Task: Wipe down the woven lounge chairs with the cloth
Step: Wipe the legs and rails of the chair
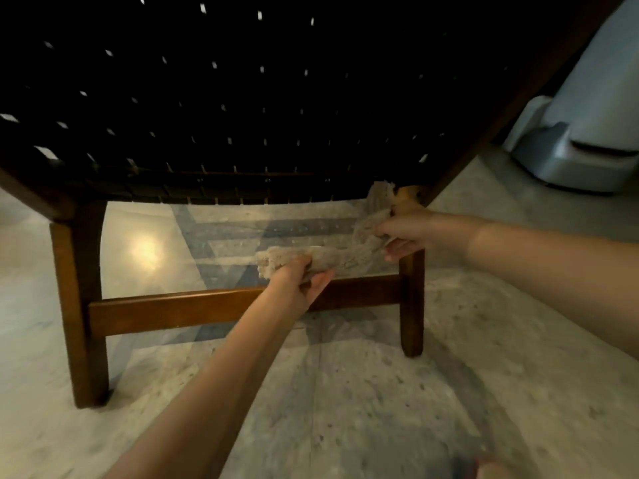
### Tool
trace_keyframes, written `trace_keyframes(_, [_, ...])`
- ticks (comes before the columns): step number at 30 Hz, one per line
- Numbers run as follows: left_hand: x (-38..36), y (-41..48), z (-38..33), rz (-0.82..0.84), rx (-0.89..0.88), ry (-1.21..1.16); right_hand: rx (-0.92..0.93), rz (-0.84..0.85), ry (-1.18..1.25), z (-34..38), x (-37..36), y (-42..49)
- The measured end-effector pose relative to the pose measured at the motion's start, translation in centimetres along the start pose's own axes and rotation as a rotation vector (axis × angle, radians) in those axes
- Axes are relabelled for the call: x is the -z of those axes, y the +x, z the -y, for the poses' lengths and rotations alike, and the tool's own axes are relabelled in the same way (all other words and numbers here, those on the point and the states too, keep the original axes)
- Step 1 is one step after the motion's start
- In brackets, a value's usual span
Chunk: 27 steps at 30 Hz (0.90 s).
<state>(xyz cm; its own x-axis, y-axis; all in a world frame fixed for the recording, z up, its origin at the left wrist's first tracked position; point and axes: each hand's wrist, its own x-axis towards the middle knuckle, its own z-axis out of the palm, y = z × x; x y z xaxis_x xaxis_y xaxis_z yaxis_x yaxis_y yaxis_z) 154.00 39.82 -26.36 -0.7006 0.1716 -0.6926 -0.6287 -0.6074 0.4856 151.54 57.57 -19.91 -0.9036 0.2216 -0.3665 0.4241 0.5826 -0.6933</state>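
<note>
While the woven lounge chair looms dark above, both hands stretch the cloth beside its right rear leg: left hand fingers pinching the near end, right hand fingers gripping the far end against the leg top.

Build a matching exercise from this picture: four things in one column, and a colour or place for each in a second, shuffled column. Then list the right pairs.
Things
1. cloth
2. crossbar
3. woven panel
4. grey object

Descriptions
A. black, with small gaps that let light through
B. pale, standing on the floor at the far right
C. gripped by the left hand and the right hand
D. brown wood, joining the two legs

Pairs: 1-C; 2-D; 3-A; 4-B
</note>
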Motion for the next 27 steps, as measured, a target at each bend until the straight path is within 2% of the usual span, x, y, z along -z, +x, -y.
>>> trace_keyframes(5, [-1.8,0.2,-1.8,0.058,-0.158,0.096,0.217,-0.221,0.116,-1.5,0.4,0.5])
trace_keyframes(8, [-3.0,1.0,-1.4,0.095,-0.197,0.116,0.227,-0.364,0.248,-3.8,0.3,1.0])
trace_keyframes(12, [-5.2,2.6,0.3,0.058,-0.239,0.161,0.251,-0.478,0.145,-7.6,0.8,1.6])
trace_keyframes(15, [-6.6,3.8,1.7,0.032,-0.323,0.189,0.297,-0.568,0.185,-9.9,1.8,2.1])
trace_keyframes(17, [-7.2,4.1,2.3,0.041,-0.401,0.201,0.393,-0.579,0.277,-10.5,2.3,2.3])
trace_keyframes(20, [-8.3,3.6,2.1,0.042,-0.509,0.218,0.515,-0.494,0.494,-9.6,3.1,1.7])
trace_keyframes(27, [-11.6,-1.9,-1.5,0.070,-0.611,0.374,0.809,-0.504,0.592,-2.9,5.3,-0.2])
